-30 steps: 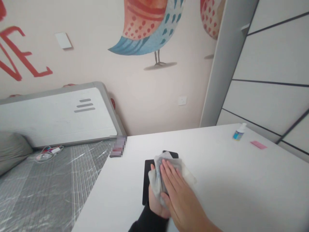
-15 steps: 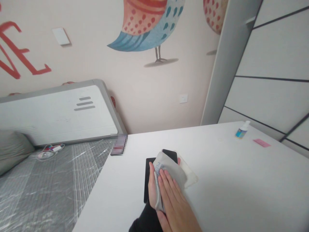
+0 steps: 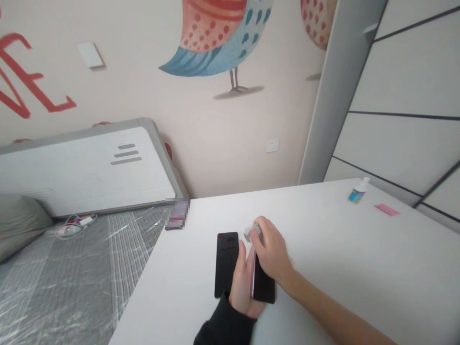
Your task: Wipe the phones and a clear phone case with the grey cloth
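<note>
My left hand (image 3: 240,283) is wrapped round a dark smartphone (image 3: 263,286), its thumb raised along the left side and its palm beneath. My right hand (image 3: 272,248) is closed on a bunched grey cloth (image 3: 248,233) at the phone's upper end; fingers and wrist hide much of the screen. Just left of my left hand, a second black smartphone (image 3: 226,266) lies flat on the white table (image 3: 172,287). A pale, thin item behind my right wrist is almost wholly hidden.
A small white-capped bottle (image 3: 357,192) and a pink slip (image 3: 387,210) stand and lie at the table's far right. A blurred-out purplish item (image 3: 177,214) rests at the far left corner. Left of the table is a plastic-covered mattress (image 3: 79,282).
The cloth, spread under my flat right hand before, is now crumpled in its grip at the phone's top. The held phone's lower screen is uncovered, and the second phone shows more fully.
</note>
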Tool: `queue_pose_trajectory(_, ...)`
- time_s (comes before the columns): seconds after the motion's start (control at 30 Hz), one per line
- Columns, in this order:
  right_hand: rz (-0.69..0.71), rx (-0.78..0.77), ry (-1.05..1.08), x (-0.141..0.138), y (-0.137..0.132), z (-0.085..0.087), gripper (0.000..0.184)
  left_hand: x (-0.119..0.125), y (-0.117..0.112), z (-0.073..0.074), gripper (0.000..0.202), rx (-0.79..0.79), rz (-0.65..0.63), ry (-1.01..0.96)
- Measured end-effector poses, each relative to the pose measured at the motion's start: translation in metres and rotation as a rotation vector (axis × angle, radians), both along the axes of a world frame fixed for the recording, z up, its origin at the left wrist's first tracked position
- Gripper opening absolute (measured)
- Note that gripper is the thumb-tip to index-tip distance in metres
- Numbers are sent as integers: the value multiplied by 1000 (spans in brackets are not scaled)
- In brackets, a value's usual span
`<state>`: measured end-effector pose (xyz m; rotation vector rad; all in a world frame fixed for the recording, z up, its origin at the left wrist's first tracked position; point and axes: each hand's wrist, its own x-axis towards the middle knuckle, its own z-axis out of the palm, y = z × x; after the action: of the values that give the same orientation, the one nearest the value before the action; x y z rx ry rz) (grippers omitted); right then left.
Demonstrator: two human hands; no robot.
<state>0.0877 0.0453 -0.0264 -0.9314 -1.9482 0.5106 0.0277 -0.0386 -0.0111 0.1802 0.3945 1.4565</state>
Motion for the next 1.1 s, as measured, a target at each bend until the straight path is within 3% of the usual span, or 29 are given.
queue_pose_trajectory(0.13,70,48,47,0,-11,-3,20,-2,-2,3,68,-45,24,-29)
queue_pose_trajectory(0.37,215,32,76,-1,-29,-24,54,-2,-2,9,74,-113,67,-49)
queue_pose_trajectory(0.53,358,-59,77,3,-66,-29,65,-7,2,3,62,-208,218,-24)
queue_pose_trajectory(0.7,529,-129,74,18,-98,-31,66,-21,4,-4,59,-206,145,3)
queue_pose_trajectory(0.83,419,-330,168,26,-84,-28,54,-18,5,-1,66,-159,89,5)
queue_pose_trajectory(0.93,272,-221,165,20,-64,-25,57,-12,4,2,69,-108,90,-28)
queue_pose_trajectory(1.1,172,-96,109,4,-39,-15,62,-8,0,3,79,64,81,-53)
